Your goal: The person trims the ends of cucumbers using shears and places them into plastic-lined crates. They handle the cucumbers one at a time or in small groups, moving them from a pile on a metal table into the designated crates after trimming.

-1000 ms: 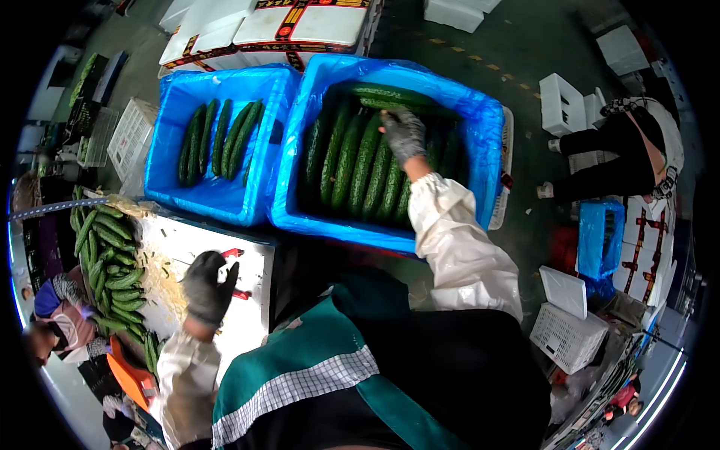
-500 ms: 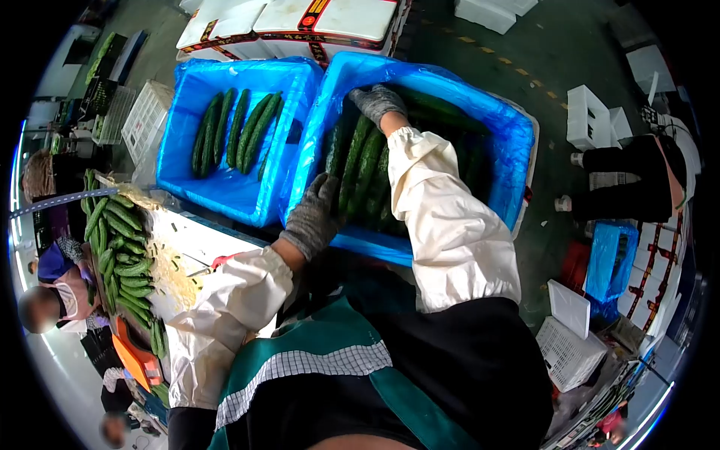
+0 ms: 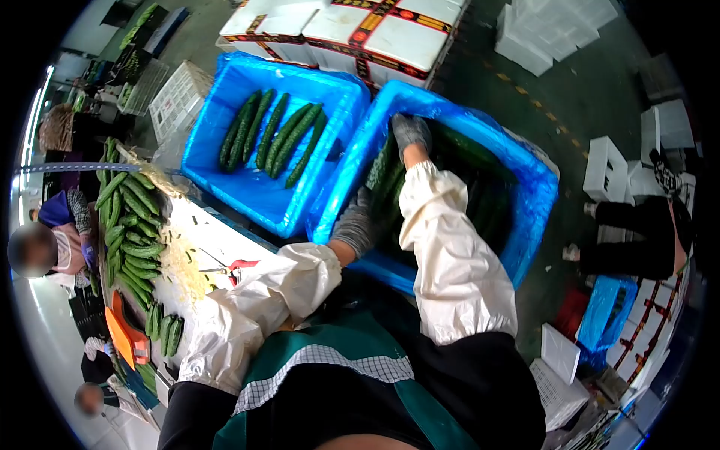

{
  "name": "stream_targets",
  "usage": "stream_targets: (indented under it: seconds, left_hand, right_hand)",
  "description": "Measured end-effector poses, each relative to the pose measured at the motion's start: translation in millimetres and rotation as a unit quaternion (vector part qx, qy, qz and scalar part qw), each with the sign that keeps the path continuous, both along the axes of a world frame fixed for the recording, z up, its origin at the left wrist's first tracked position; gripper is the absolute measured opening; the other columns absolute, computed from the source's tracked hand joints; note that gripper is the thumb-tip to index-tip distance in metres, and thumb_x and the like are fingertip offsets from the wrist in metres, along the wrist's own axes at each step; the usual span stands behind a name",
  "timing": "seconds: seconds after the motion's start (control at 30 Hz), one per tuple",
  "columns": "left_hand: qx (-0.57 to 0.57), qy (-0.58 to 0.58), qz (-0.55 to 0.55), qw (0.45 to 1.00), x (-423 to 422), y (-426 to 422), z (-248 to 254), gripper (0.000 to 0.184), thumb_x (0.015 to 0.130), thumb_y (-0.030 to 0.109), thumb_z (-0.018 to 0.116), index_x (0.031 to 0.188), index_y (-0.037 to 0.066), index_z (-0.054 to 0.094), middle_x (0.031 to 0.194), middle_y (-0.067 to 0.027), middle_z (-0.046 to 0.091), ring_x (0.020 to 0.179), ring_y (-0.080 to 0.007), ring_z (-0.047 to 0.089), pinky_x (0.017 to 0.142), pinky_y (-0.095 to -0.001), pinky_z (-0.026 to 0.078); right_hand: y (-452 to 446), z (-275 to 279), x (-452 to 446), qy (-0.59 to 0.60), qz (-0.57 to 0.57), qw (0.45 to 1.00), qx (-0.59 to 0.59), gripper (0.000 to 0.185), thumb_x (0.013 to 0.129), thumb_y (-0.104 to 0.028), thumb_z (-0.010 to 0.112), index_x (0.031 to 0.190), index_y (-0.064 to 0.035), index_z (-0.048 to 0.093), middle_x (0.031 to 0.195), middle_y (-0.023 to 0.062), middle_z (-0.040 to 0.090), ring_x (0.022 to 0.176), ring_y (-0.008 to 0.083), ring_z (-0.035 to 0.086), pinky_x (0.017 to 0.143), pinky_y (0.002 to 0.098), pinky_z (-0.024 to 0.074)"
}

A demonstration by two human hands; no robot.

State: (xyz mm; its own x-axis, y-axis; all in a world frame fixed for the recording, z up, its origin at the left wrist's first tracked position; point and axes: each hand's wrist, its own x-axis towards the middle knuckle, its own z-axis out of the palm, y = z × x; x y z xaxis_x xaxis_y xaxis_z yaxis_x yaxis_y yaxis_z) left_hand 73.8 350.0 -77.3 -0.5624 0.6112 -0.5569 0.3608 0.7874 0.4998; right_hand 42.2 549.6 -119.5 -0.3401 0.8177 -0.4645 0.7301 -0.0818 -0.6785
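My right hand (image 3: 412, 133), in a grey knit glove, curls over the far ends of the dark green cucumbers (image 3: 384, 176) in the right blue-lined crate (image 3: 536, 206). At their near ends, along the crate's left side, my gloved left hand (image 3: 354, 226) presses against the same cucumbers, gripping the bunch between both hands. Some fingertips are hidden among the cucumbers and the liner. Several loose cucumbers (image 3: 289, 139) lie side by side in the left blue-lined crate (image 3: 202, 142), which touches the right one.
Left of me, a work table holds a pile of cucumbers (image 3: 131, 225), pale shavings (image 3: 180, 255) and red-handled scissors (image 3: 241, 264). White foam boxes (image 3: 375, 34) stand behind the crates. Other people work at the left; a person's legs (image 3: 626, 240) show at right.
The view has shifted, so crates and table sit lower and further right. Both hands remain at the cucumbers in the right crate; my left hand's fingers reach deeper beside the near ends.
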Motion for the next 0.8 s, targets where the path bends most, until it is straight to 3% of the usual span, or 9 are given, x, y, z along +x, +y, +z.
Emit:
stream_targets:
  seconds: [0.13, 0.23, 0.27, 0.37, 0.53, 0.63, 0.7, 0.73, 0.8]
  left_hand:
    - [0.035, 0.013, -0.012, 0.999, 2, -3, -3, 0.085, 0.074, 0.039, 0.06, 0.133, -0.004, 0.016, 0.129, -0.0311, 0.031, 0.116, -0.0409, 0.039, 0.097, -0.0421, 0.033]
    - [-0.007, -0.038, 0.021, 0.999, 1, 0, 9, 0.085, 0.074, 0.037, 0.06, 0.134, -0.004, 0.015, 0.129, -0.03, 0.032, 0.118, -0.0405, 0.037, 0.098, -0.0414, 0.031]
    - [0.009, -0.006, 0.017, 1.0, 3, -4, -1, 0.085, 0.073, 0.037, 0.061, 0.133, -0.005, 0.017, 0.128, -0.0297, 0.034, 0.117, -0.0406, 0.038, 0.098, -0.0409, 0.031]
    - [0.121, 0.039, 0.036, 0.991, 5, -17, -36, 0.083, 0.072, 0.035, 0.063, 0.131, -0.005, 0.021, 0.126, -0.0294, 0.036, 0.116, -0.0404, 0.039, 0.098, -0.0402, 0.033]
    - [0.065, 0.012, 0.069, 0.995, -1, -6, -11, 0.08, 0.069, 0.027, 0.067, 0.128, -0.007, 0.025, 0.122, -0.0289, 0.04, 0.112, -0.0398, 0.042, 0.096, -0.04, 0.035]
    - [0.127, 0.054, 0.045, 0.989, -5, -4, -16, 0.076, 0.068, 0.024, 0.068, 0.125, -0.006, 0.027, 0.118, -0.0292, 0.044, 0.108, -0.0396, 0.046, 0.092, -0.0411, 0.038]
    - [0.079, -0.008, 0.087, 0.993, -9, 1, -11, 0.073, 0.068, 0.022, 0.068, 0.123, -0.006, 0.03, 0.11, -0.0291, 0.05, 0.102, -0.0398, 0.051, 0.087, -0.0424, 0.041]
    - [0.102, 0.009, 0.088, 0.991, -10, 3, -12, 0.076, 0.067, 0.034, 0.071, 0.12, -0.005, 0.034, 0.109, -0.0251, 0.054, 0.101, -0.0373, 0.053, 0.086, -0.04, 0.043]
    - [0.098, -0.001, 0.083, 0.992, -12, 3, -12, 0.078, 0.066, 0.036, 0.072, 0.12, -0.005, 0.035, 0.109, -0.0254, 0.054, 0.101, -0.0373, 0.053, 0.085, -0.04, 0.043]
  right_hand:
    - [5, -40, 7, 0.25, -0.018, 0.968, -0.029, 0.048, 0.07, -0.039, 0.059, 0.103, -0.0043, 0.06, 0.108, 0.018, 0.058, 0.103, 0.0332, 0.052, 0.088, 0.0373, 0.0387]
    - [12, -27, 7, 0.302, -0.003, 0.953, -0.022, 0.038, 0.073, -0.021, 0.064, 0.105, -0.0022, 0.058, 0.106, 0.0105, 0.06, 0.097, 0.0235, 0.054, 0.088, 0.0321, 0.0383]
    - [8, -10, 11, 0.292, -0.068, 0.95, -0.091, 0.039, 0.07, -0.012, 0.068, 0.106, -0.0016, 0.058, 0.106, 0.0073, 0.06, 0.094, 0.02, 0.053, 0.087, 0.0321, 0.0383]
    - [5, -22, 26, 0.398, -0.076, 0.904, -0.135, 0.035, 0.071, -0.014, 0.066, 0.102, 0.0005, 0.06, 0.103, 0.0066, 0.06, 0.092, 0.0195, 0.053, 0.085, 0.032, 0.0386]
    - [-5, -8, 48, 0.431, -0.068, 0.882, -0.177, 0.029, 0.069, -0.01, 0.07, 0.096, -0.0034, 0.062, 0.091, 0.0022, 0.061, 0.084, 0.014, 0.054, 0.082, 0.029, 0.0399]
    - [-12, 1, 59, 0.44, -0.042, 0.879, -0.179, 0.022, 0.07, -0.01, 0.07, 0.09, -0.0047, 0.063, 0.085, 0.0003, 0.06, 0.081, 0.0111, 0.053, 0.079, 0.0264, 0.0406]
    - [-21, 3, 60, 0.478, -0.063, 0.861, -0.163, 0.02, 0.071, -0.011, 0.07, 0.089, -0.0054, 0.062, 0.084, -0.0002, 0.06, 0.08, 0.0104, 0.053, 0.077, 0.0259, 0.041]
    - [-25, 7, 58, 0.486, -0.055, 0.862, -0.132, 0.021, 0.073, -0.013, 0.07, 0.09, -0.0045, 0.062, 0.085, 0.0002, 0.06, 0.08, 0.0105, 0.053, 0.077, 0.0253, 0.0409]
    - [-34, 15, 55, 0.451, -0.109, 0.881, -0.087, 0.023, 0.076, -0.018, 0.067, 0.092, -0.0014, 0.061, 0.088, 0.0014, 0.06, 0.081, 0.0118, 0.053, 0.077, 0.0265, 0.0413]
